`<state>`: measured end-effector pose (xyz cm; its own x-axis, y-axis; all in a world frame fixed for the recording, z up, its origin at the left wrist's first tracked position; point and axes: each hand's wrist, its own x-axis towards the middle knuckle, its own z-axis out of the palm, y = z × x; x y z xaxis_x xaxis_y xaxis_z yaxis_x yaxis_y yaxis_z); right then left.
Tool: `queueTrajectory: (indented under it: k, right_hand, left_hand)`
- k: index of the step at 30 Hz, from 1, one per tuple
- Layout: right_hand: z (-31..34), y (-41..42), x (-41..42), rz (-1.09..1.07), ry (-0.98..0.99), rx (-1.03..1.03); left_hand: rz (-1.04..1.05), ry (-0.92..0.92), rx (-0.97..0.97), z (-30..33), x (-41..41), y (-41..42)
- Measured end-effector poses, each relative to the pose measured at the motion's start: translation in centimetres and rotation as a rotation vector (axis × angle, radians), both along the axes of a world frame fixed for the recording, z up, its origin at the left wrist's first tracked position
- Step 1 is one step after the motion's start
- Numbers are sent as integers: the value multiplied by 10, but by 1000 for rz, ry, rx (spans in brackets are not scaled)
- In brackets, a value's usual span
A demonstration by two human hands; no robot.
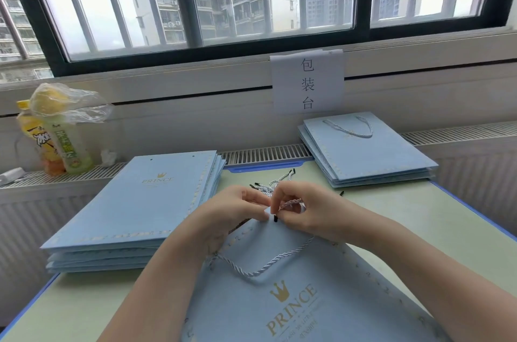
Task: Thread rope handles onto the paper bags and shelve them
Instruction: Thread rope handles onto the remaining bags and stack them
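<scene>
Two bag stacks flanking hands.

left hand: fingers curled, pinching | right hand: fingers curled, pinching | both forearms reach forward, fingertips nearly meeting

Bare table surface lies open right of the hands, between the near paper bag and the stack of handled bags. Left side blocked by stack of unthreaded bags. Loose rope handles lie just beyond the hands. Near-left corner open. Bottles stand far left on the radiator grille.
</scene>
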<state>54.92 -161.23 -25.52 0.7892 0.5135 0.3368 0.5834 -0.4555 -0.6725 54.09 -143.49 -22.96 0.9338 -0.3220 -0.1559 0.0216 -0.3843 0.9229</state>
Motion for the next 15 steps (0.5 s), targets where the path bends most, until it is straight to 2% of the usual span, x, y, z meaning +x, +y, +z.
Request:
queueTrajectory:
  k: [9,12,15]
  right_hand:
    - [1,-1,1,23,-7,0]
    - [-3,0,4,-32,-88,-88]
    - [-7,-1,7,-114,-25,-121]
  left_hand:
    - [65,-75,54,-3,-1,-3]
    - [87,-161,137,-6,0,-9]
    - [97,-224,214,-8,2,-12]
